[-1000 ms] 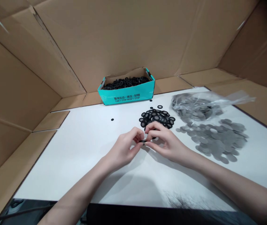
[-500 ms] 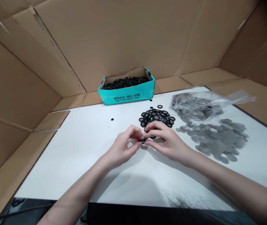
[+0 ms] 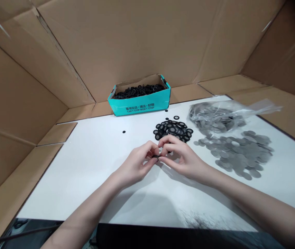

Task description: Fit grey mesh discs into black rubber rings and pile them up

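Between the fingertips of both hands is a small black ring (image 3: 156, 156), held just above the white table. My left hand (image 3: 140, 159) pinches it from the left, thumb below. On the other side my right hand (image 3: 182, 155) grips its right edge with thumb and fingers. Fingers partly cover the ring, so any disc in it is hard to make out. Right behind the hands lies a pile of black rings with grey centres (image 3: 172, 129). Loose grey discs (image 3: 243, 154) spread over the table to the right.
A turquoise box (image 3: 140, 104) full of black rings stands at the back. A clear plastic bag (image 3: 216, 117) of grey discs lies at the back right. One small black piece (image 3: 123, 131) rests on the white table (image 3: 85, 166). Cardboard walls surround the table.
The fingers of my right hand have shifted slightly and curled closer around the ring. The ring is still between both hands, tilted a little differently.
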Available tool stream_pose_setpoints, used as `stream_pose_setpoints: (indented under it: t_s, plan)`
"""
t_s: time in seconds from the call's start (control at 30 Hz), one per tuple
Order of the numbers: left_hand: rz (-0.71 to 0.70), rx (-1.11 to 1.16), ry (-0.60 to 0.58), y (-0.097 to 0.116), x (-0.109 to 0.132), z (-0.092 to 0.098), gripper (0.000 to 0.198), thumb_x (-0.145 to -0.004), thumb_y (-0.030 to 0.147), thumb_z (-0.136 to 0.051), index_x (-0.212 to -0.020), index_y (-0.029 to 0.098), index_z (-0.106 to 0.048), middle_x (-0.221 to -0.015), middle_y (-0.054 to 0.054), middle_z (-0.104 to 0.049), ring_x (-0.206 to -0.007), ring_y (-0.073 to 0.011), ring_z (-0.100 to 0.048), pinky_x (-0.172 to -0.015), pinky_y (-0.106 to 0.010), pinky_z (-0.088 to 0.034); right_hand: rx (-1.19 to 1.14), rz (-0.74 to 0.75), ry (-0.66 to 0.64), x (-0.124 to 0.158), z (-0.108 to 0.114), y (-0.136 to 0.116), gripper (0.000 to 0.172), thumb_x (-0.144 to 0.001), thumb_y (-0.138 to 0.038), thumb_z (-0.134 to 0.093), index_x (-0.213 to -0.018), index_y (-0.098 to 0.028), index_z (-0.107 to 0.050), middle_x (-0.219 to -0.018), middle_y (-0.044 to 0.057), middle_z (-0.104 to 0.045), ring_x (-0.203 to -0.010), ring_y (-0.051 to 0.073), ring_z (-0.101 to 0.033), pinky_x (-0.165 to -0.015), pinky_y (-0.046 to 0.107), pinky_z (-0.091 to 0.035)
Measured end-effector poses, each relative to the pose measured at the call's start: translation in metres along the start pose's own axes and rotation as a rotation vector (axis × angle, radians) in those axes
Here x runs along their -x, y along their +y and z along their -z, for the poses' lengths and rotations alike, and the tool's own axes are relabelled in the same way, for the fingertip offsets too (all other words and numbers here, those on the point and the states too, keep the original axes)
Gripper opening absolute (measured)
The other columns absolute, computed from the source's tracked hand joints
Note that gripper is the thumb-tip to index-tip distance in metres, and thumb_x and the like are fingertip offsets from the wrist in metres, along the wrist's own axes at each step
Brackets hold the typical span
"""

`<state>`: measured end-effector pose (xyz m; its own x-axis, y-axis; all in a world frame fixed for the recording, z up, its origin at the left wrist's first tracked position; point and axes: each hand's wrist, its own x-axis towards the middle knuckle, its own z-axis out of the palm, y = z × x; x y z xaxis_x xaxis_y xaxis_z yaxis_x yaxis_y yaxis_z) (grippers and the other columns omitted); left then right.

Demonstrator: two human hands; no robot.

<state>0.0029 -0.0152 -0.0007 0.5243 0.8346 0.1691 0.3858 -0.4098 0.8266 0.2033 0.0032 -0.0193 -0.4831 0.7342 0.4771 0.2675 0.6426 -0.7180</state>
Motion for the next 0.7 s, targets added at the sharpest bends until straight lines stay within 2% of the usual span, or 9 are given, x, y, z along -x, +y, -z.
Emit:
stream_pose_setpoints:
  t_s: [0.23, 0.4, 0.5, 0.7]
  plan:
    - [0.005, 0.049, 0.054, -0.0021, -0.0016, 0.0008, 0.013, -0.092, 0.016, -0.056, -0.102, 0.021, -0.050, -0.093, -0.001, -0.059, -0.083, -0.0118, -0.057, -0.076, -0.024, -0.049, 0.065, -0.047, 0.006, 0.0016, -0.0011, 0.0022, 0.014, -0.087, -0.016, -0.064, -0.074, -0.019, -0.064, -0.094, 0.007, -0.061, -0.090, 0.021, -0.061, -0.081, 0.038, -0.051]
    - [0.021, 0.108, 0.085, -0.0061, -0.0008, 0.0017, 0.013, -0.093, 0.020, -0.058, -0.103, 0.021, -0.051, -0.095, -0.003, -0.059, -0.087, -0.0133, -0.059, -0.078, -0.026, -0.051, 0.101, -0.066, -0.001, 0.0017, 0.0031, 0.0019, 0.006, -0.086, -0.019, -0.067, -0.082, -0.022, -0.070, -0.096, 0.007, -0.063, -0.093, 0.022, -0.061, -0.083, 0.040, -0.052]
    - [0.019, 0.115, 0.081, -0.0057, -0.0007, 0.0010, 0.013, -0.093, 0.020, -0.058, -0.104, 0.020, -0.051, -0.096, -0.003, -0.061, -0.087, -0.0135, -0.059, -0.078, -0.026, -0.051, 0.109, -0.047, 0.008, 0.0011, 0.0038, 0.0028, 0.005, -0.086, -0.019, -0.068, -0.086, -0.022, -0.071, -0.098, 0.007, -0.064, -0.096, 0.023, -0.062, -0.085, 0.040, -0.052]
    - [0.023, 0.120, 0.054, -0.0033, -0.0004, -0.0004, 0.011, -0.095, 0.020, -0.056, -0.105, 0.020, -0.051, -0.095, -0.003, -0.060, -0.087, -0.0130, -0.059, -0.077, -0.025, -0.051, 0.109, -0.021, 0.000, 0.0013, 0.0008, 0.0028, 0.009, -0.088, -0.018, -0.065, -0.080, -0.021, -0.068, -0.098, 0.008, -0.064, -0.095, 0.022, -0.062, -0.083, 0.039, -0.051]
